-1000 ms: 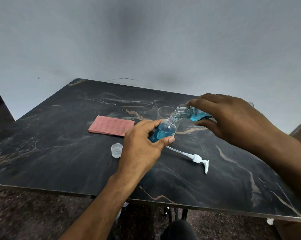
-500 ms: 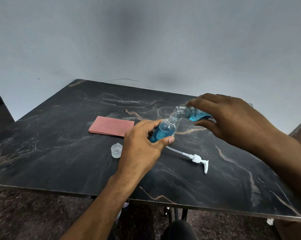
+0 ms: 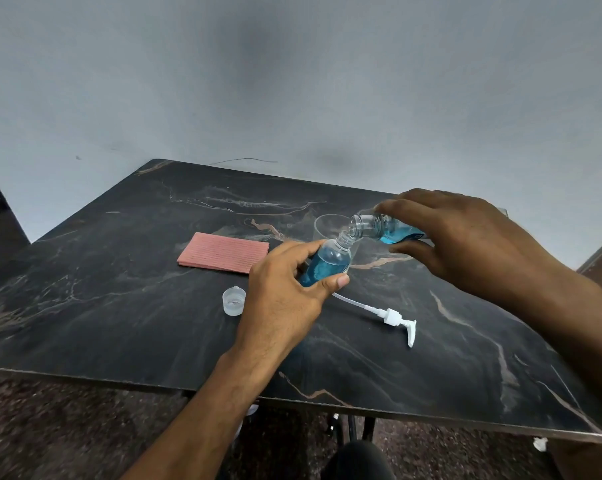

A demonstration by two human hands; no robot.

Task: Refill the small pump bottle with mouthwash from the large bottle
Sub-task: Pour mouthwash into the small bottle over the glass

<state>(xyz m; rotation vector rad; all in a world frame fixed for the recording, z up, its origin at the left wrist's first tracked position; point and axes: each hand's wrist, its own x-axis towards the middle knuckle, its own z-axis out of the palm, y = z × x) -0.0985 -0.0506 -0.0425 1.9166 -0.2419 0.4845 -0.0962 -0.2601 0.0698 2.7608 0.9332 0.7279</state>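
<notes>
My left hand grips the small clear bottle, tilted to the right and mostly full of blue mouthwash. My right hand holds the large bottle almost on its side, its open neck touching the small bottle's mouth. Blue liquid lies in the large bottle's lower part; most of its body is hidden under my hand. The white pump head with its tube lies on the table in front of the bottles. A clear cap stands left of my left hand.
The dark marble table carries a pink ribbed pad at centre left. A clear glass stands right behind the small bottle. The table's front edge runs across the bottom, with speckled floor below.
Both hands and bottles hold nearly the same pose. The blue level in the small bottle looks about the same.
</notes>
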